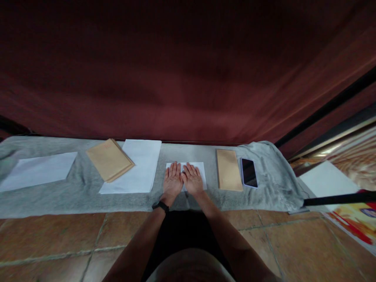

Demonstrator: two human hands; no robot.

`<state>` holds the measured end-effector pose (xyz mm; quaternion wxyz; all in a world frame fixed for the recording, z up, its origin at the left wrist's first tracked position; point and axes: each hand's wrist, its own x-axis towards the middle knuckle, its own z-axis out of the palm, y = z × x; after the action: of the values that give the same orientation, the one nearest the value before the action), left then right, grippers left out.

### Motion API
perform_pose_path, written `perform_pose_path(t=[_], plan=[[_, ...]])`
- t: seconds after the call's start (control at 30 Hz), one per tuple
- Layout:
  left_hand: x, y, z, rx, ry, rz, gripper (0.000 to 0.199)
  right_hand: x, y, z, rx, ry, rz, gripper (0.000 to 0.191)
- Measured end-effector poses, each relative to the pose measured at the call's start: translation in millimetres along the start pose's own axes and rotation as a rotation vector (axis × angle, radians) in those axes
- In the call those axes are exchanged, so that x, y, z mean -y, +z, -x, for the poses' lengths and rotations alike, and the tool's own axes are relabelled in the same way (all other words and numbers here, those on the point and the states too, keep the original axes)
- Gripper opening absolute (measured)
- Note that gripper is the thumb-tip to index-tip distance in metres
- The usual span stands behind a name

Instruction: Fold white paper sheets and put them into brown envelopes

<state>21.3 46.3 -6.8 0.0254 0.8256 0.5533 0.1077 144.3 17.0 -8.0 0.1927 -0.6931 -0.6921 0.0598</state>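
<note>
Both my hands lie flat, side by side, on a small white sheet of paper point(201, 166) in the middle of the grey cloth. My left hand point(172, 180), with a dark watch on its wrist, covers the sheet's left part, fingers stretched forward. On the right part rests my right hand point(192, 179), its fingers also extended; the thumbs nearly meet. Much of the sheet is hidden, and whether it is folded I cannot tell. Left of my hands is a stack of larger white paper point(141, 168), partly under a pile of brown envelopes point(110, 158).
To the right lie a stack of brown envelopes point(229, 170) and a phone point(249, 172). Another white sheet point(41, 170) is at the far left of the grey cloth point(88, 199). A dark red panel point(188, 98) rises behind; a black bar point(337, 199) is at the right.
</note>
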Motion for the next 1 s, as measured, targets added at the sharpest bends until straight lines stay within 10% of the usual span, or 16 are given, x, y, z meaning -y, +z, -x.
perform_pose_path(t=[1.0], plan=[[21,7.2,16,-0.123,-0.136,0.038,0.064,-66,-4,12,-0.165,0.168,0.144,0.057]])
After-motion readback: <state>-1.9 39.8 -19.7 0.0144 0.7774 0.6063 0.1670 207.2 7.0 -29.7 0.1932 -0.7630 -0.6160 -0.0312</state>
